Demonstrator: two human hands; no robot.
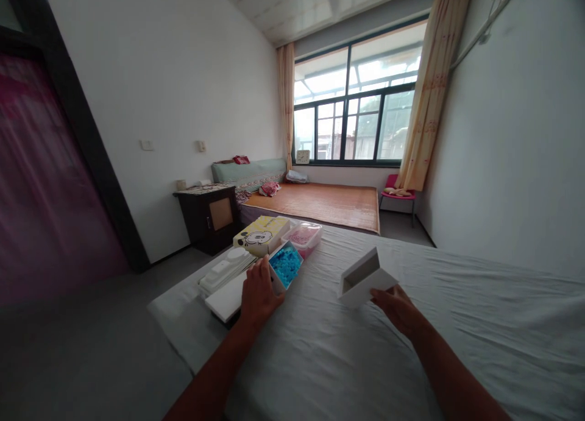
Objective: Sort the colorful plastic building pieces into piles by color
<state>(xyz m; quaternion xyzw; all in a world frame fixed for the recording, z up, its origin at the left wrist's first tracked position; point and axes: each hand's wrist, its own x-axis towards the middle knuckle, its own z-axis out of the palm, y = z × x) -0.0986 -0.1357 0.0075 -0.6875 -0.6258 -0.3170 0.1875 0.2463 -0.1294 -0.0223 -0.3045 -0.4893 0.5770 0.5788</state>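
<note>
My right hand (397, 308) holds a white box lid (364, 279) tilted up above the grey sheet, its hollow side facing left. My left hand (257, 296) rests with curled fingers on the near edge of a small white box of blue pieces (286, 265). Just under that hand lies a flat white board (226, 299). Behind the blue box stand a clear box of pink pieces (303, 236) and a yellow cartoon-mouse box (260, 234). A white moulded tray (226, 270) lies to the left of them.
All of this lies on a table or bed covered with a grey sheet (388, 348), whose left corner (158, 305) drops to the floor. Further back are a dark bedside cabinet (208, 217), a low bed with a woven mat (324, 203), a pink chair (398, 195) and a large window (356, 104).
</note>
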